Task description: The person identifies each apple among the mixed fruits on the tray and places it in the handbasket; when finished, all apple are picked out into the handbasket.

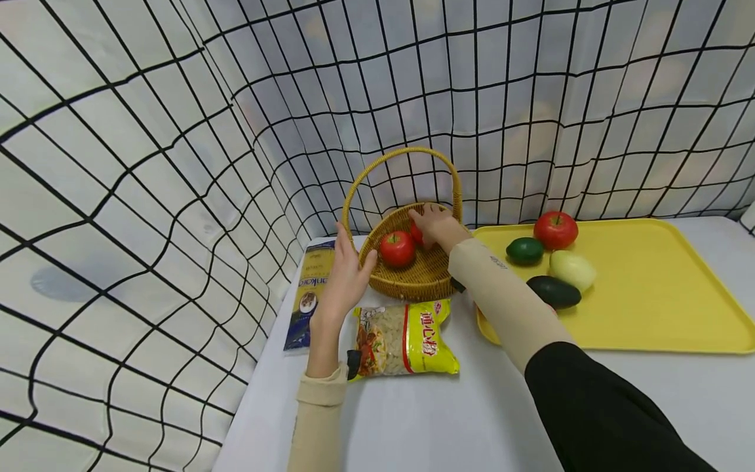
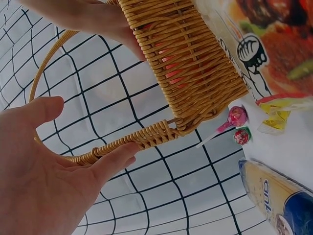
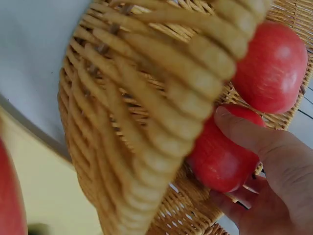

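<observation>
While our right hand (image 1: 438, 227) partly hides the apple (image 3: 220, 161) it grips, our left hand (image 1: 343, 280) touches the basket handle (image 1: 415, 149) with straight fingers.

Right hand (image 1: 438, 226) in basket (image 1: 413, 290), two apples (image 1: 398, 249) (red), yellow tray (image 1: 660, 288)

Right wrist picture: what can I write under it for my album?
Inside a woven basket, the right grip holds one red apple beside a second apple.

Left grip (image 1: 343, 282) spread, right grip (image 1: 439, 228) curled, both forearms (image 1: 510, 305) outstretched
</observation>
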`<state>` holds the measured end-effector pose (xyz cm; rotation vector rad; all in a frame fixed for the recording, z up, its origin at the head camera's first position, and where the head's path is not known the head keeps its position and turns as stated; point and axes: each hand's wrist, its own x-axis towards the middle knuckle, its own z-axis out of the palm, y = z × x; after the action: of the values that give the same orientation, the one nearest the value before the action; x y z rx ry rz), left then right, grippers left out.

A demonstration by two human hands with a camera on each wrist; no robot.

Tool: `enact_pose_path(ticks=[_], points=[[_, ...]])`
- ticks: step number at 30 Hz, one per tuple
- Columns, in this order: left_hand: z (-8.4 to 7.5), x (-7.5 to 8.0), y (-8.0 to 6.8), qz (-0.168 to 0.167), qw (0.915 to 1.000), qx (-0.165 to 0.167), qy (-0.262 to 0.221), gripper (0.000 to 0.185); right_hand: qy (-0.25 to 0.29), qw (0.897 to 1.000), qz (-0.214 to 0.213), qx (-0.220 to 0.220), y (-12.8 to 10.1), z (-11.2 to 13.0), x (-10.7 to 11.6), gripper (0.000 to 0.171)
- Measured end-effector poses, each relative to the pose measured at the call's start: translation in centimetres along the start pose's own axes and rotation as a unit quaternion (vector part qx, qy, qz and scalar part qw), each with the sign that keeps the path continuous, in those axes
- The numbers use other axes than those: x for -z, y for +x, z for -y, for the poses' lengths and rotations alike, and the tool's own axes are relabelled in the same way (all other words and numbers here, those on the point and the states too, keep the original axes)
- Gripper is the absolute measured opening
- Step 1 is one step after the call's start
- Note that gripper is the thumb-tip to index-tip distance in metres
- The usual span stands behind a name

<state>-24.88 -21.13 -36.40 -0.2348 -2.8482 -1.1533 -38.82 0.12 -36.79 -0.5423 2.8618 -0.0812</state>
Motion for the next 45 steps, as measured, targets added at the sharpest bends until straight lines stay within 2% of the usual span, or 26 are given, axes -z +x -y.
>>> enact_pose_path(ticks=[7, 15, 18, 23, 29, 34, 38, 43, 45], points=[[0.1, 0.0, 0.1, 0.005, 1.0000, -0.004, -0.003, 0.091, 0.040, 0.999, 0.013, -0.002, 0.3, -0.6, -0.8, 0.087], [0.2, -0.1, 0.0, 0.003, 1.0000, -0.006, -0.001, 0.091, 0.038, 0.999, 0.018, 0.028, 0.5, -1.9, -1.0, 0.085], [0.1, -0.1, 0.1, 0.008, 0.9999, -0.004, -0.005, 0.090, 0.050, 0.998, 0.006, 0.046, 0.1, -2.4, -0.3, 0.080], [0.0, 0.1, 0.4, 0.009, 0.9999, -0.007, -0.011, 0.090, 0.069, 0.993, -0.047, 0.080, -1.6, -3.7, 1.4, 0.069], [0.0, 0.2, 0.4, 0.011, 0.9999, -0.002, -0.001, 0.090, 0.094, 0.983, -0.108, 0.112, -5.4, -4.8, 2.6, 0.057], [0.2, 0.0, 0.3, 0.011, 0.9999, 0.002, 0.002, 0.090, 0.127, 0.969, -0.177, 0.112, -10.8, -6.2, 3.6, 0.054], [0.4, 0.2, 0.3, 0.010, 0.9999, -0.004, -0.001, 0.091, 0.168, 0.950, -0.241, 0.102, -15.8, -7.2, 3.9, 0.051], [0.3, 0.4, 0.3, 0.011, 0.9999, -0.007, -0.003, 0.091, 0.217, 0.922, -0.300, 0.115, -20.6, -7.8, 2.5, 0.047], [0.3, 0.2, 0.4, 0.012, 0.9999, -0.008, -0.002, 0.091, 0.222, 0.914, -0.320, 0.113, -22.1, -8.1, 1.9, 0.047]])
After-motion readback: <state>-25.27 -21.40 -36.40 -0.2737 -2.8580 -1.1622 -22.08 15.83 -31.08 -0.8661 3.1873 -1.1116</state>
